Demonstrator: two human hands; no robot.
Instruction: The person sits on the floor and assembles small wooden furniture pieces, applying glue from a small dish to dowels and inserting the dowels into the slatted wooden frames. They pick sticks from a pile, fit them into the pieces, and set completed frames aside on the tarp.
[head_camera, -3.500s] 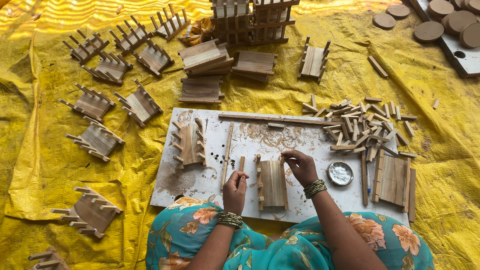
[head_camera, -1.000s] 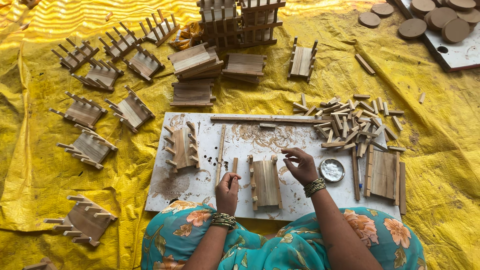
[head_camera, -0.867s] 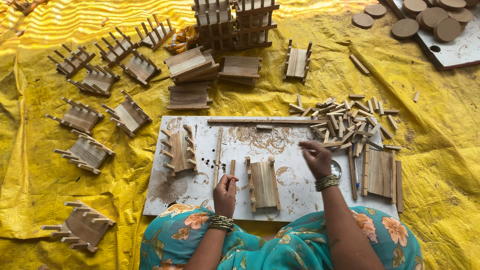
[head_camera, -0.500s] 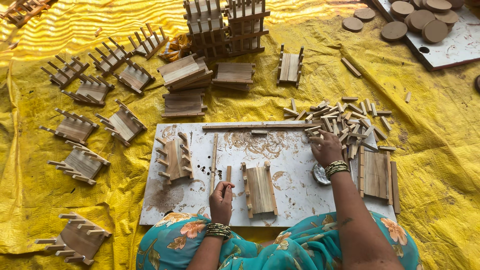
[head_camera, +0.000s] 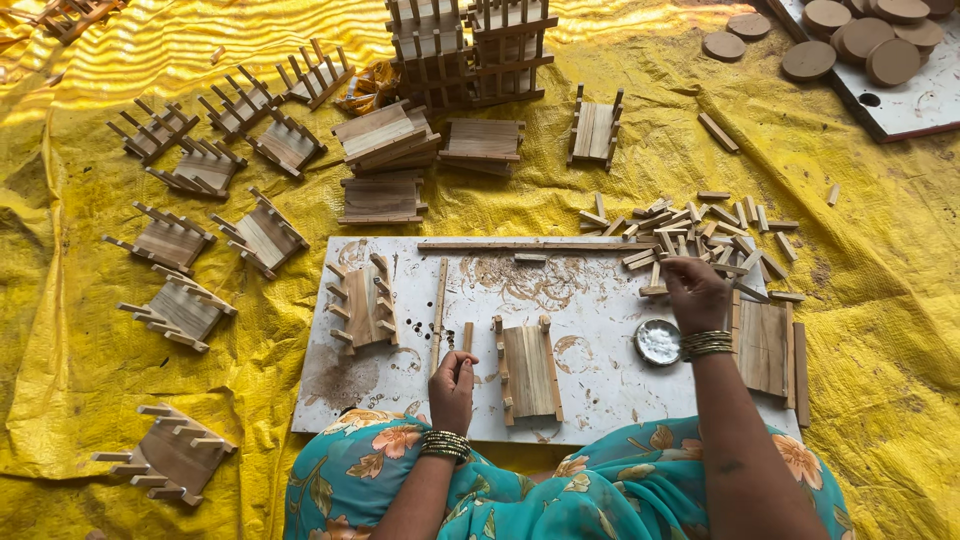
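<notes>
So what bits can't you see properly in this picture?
- Right hand, head view: its fingertips are hidden by the hand's back, so whether it grips a stick from the pile of small sticks is unclear.
- Left hand: what it pinches beside the short stick is too small.
- Round wooden discs: cut off by the top edge.
- Small round dish: its white contents are unclear.

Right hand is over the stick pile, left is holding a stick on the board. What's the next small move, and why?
Probably pinch one short stick from the pile with the right hand and carry it to the half-built panel. The hand rests on the pile's near edge, its fingers curled down among the sticks. The panel shows few pegs, unlike the finished piece. The left hand pinches a stick beside it.
</notes>
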